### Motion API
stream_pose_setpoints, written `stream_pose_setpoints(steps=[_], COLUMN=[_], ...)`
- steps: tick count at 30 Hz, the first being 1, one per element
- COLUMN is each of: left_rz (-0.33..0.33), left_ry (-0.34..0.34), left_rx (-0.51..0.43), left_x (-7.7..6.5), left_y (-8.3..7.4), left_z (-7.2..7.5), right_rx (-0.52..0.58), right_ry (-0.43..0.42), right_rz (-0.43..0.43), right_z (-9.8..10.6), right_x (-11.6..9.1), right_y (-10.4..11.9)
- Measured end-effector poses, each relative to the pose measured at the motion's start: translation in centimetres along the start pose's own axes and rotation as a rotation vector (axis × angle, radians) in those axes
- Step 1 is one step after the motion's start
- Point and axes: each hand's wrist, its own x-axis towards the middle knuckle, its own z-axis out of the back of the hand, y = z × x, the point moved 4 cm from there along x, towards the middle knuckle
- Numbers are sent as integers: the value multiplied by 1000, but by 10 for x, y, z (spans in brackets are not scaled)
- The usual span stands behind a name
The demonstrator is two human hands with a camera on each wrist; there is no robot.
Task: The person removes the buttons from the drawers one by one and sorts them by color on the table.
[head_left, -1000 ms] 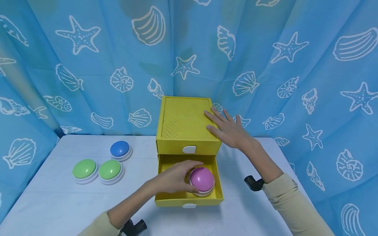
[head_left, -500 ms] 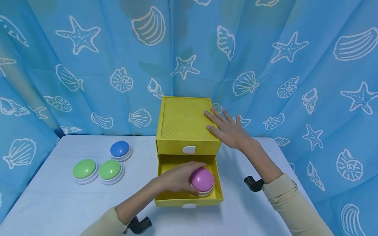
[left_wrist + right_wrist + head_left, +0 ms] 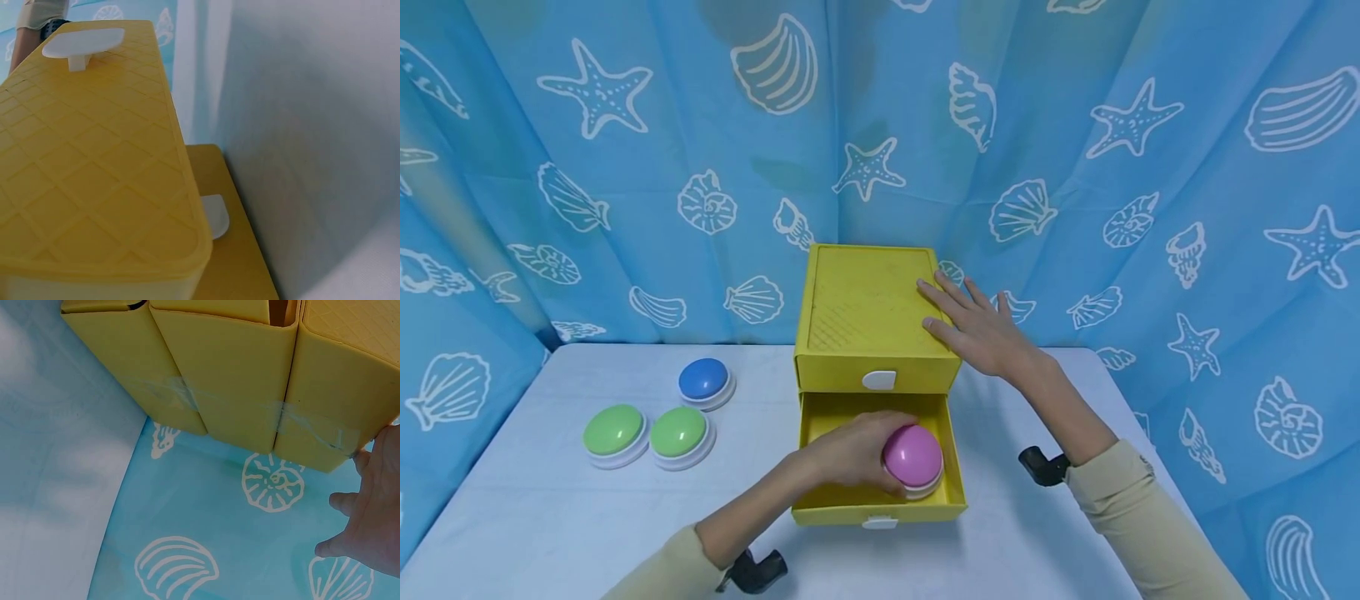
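Note:
A pink domed push button (image 3: 913,456) with a white base sits in the pulled-out lower drawer (image 3: 880,515) of a yellow drawer cabinet (image 3: 872,300). My left hand (image 3: 857,450) reaches in from the left and grips the button, thumb at its near side and fingers round the far side. The right hand (image 3: 985,333) lies with spread, straight fingers on the right edge of the cabinet's top. From the right wrist, that hand (image 3: 375,506) shows beside the cabinet's taped side (image 3: 225,375). A yellow drawer front (image 3: 94,144) with a white handle (image 3: 84,42) fills much of the left wrist view.
Two green push buttons (image 3: 614,430) (image 3: 679,433) and a blue one (image 3: 704,380) stand on the white table (image 3: 550,533) to the left. A blue seashell curtain (image 3: 880,108) hangs close behind the cabinet. The upper drawer (image 3: 831,372) is closed.
My left hand has moved slightly right and its fingers and thumb have closed in around the pink push button. The right hand keeps its place on the cabinet.

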Motion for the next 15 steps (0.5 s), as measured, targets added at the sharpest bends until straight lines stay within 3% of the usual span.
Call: stream_pose_setpoints(steps=[6,15], left_rz=[17,-47], left_ry=[-64,-166], left_rx=[-23,-104], left_x=[-5,-23], left_y=[-3,-14], left_z=[7,21], right_rx=[-5,-16], right_ry=[-1,2], right_rz=[-1,-4], right_z=[1,1], right_x=[1,1], right_y=[1,1])
